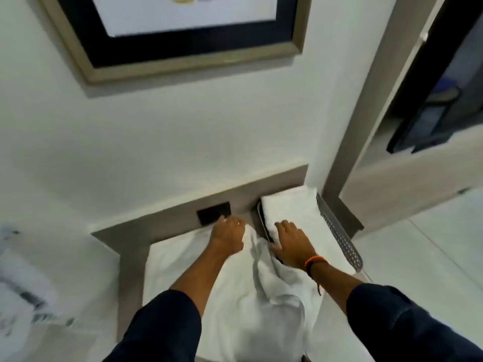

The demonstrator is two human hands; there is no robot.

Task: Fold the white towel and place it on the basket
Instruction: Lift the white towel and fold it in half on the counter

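A loose white towel (235, 291) lies rumpled over the grey counter (130, 259), one end rising toward the wall. My left hand (228, 235) is closed on that far edge of the towel, just in front of the wall. To the right stands a perforated metal basket (341, 237) with a folded white towel (290, 206) lying in it. My right hand (294, 245) rests palm down, fingers spread, on the folded towel and the basket's dark left rim. A fold of the loose towel runs under its wrist.
A black socket plate (213, 213) sits in the grey backsplash just beyond my left hand. A framed picture (188, 50) hangs on the white wall above. A door frame (363, 131) stands right of the basket. A blurred white object (22, 286) is at the far left.
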